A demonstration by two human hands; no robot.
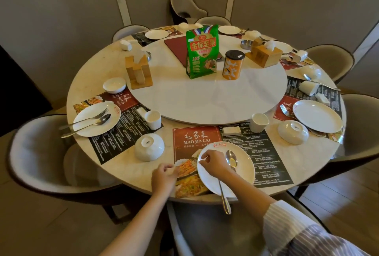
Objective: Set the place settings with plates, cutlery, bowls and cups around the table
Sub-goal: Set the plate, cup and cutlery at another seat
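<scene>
Round marble counter (98,67) with its smooth turntable carries glossy paper placemats; the nearest placemat (196,135) holds a white glazed plate (242,170) overhanging the rim, likely mid-adjustment. Right hand (214,163) pinches the plate's near-left edge with curled fingers, steadying it. Left hand (164,173) is curled at the placemat's edge; whether it grips anything, I cannot tell. A polished steel spoon (230,160) lies across the plate.
</scene>
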